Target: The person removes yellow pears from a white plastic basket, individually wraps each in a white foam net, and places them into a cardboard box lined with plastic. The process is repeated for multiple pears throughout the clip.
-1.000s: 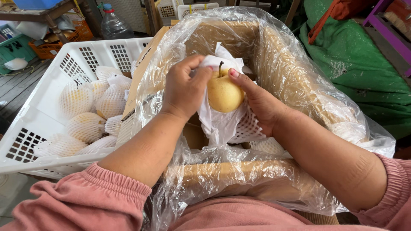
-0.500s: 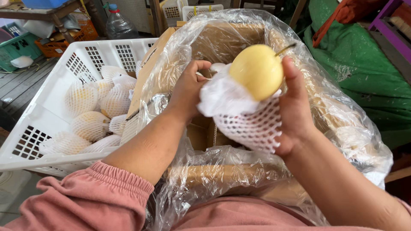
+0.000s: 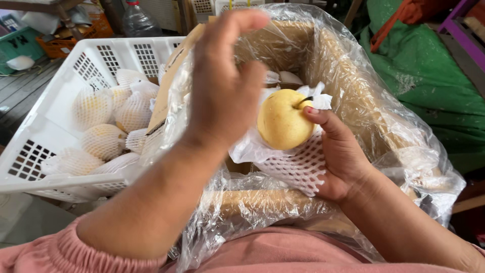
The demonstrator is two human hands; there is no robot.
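Pear half out of its foam net, over the lined box

The right hand cups the pear through its net sleeve, thumb at three o'clock by the stem. The left hand hovers open, holding nothing. The fruit looks firm, smooth, easily bruised; best cradled underneath, above the cardboard box. Crate at nine o'clock.

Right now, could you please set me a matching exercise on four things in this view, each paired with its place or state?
Things:
1. yellow pear
2. left hand
3. wrapped pears
4. clear plastic liner

Places or states:
A. draped over the cardboard box
B. lying in the white crate
C. raised, holding nothing
D. held in the right hand, half out of its foam net

Pairs: 1-D, 2-C, 3-B, 4-A
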